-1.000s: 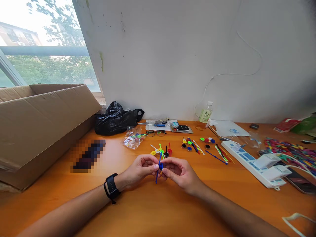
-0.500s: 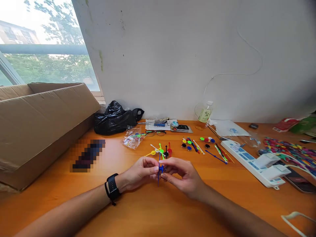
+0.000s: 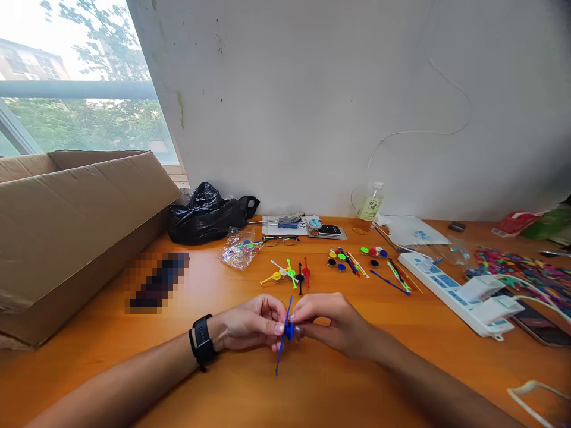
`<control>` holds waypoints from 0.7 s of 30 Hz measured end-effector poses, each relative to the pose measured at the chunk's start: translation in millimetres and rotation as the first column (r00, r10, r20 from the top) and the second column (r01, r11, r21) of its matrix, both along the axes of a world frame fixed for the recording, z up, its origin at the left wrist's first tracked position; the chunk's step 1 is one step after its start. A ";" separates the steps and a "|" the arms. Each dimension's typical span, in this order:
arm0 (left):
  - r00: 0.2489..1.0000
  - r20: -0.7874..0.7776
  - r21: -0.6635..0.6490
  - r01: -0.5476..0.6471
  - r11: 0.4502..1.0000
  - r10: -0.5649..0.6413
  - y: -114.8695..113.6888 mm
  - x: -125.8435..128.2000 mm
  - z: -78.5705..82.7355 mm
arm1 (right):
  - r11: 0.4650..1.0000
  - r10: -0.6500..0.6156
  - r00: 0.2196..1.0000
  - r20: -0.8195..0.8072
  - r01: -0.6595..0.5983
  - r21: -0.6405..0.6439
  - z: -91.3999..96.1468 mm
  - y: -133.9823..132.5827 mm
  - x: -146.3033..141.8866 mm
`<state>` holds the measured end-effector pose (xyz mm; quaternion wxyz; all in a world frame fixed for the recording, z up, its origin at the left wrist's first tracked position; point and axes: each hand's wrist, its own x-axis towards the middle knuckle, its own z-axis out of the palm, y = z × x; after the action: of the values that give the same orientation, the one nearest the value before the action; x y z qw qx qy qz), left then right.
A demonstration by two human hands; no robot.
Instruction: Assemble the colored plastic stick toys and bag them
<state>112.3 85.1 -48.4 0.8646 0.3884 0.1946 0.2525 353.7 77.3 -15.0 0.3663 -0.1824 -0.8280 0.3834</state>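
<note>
Between my two hands is a blue arrow spinner [image 3: 289, 331], a thin blue arrow set against a round blue hub. My left hand [image 3: 259, 324] pinches it at the middle of the arrow from the left, thumb in front. From the right, my right hand [image 3: 332, 324] closes thumb and fingertips on the hub side. The arrow stands nearly upright, tilted a little, its lower end below my fingers. Just beyond my hands lie a yellow spinner [image 3: 276, 276], a green spinner [image 3: 291, 273], a black spinner [image 3: 300, 278], a red spinner [image 3: 306, 272] and a white arrow.
Loose round hubs [image 3: 341, 267] and several arrows [image 3: 392, 276] lie to the right. A white power strip [image 3: 446, 291] with chargers stands beyond them. At left are a cardboard box [image 3: 80, 232] and a black plastic bag [image 3: 205, 217]. Glasses [image 3: 281, 240] and a bottle [image 3: 370, 205] are at the back.
Both hands have come lower and nearer with the blue spinner. Its arrow has tilted and shows longer below the fingers. The finished-looking spinners behind are less covered.
</note>
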 end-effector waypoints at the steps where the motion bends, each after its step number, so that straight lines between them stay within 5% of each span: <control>1: 1.000 0.018 -0.002 0.021 1.000 -0.021 -1.1 0.6 0.3 | 1.000 0.012 1.000 -0.004 -0.012 0.006 -0.2 -0.8 0.1; 8: 0.990 0.104 -0.004 -0.092 0.996 0.092 -7.9 6.5 11.3 | 0.996 -0.070 0.995 -0.076 0.066 -0.054 -4.1 -2.7 0.9; 15: 0.987 0.138 -0.025 -0.080 0.996 0.083 -4.3 5.7 7.7 | 0.995 -0.023 0.998 -0.059 0.029 0.097 -1.8 1.3 2.2; 21: 0.994 0.105 -0.034 -0.028 0.999 0.032 -2.2 2.8 6.2 | 0.998 -0.036 0.998 -0.046 0.038 0.040 -0.7 -1.4 1.5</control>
<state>115.1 82.8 -42.3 0.8760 0.3573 0.1585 0.2824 355.2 75.9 -15.7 0.3957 -0.1815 -0.8237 0.3634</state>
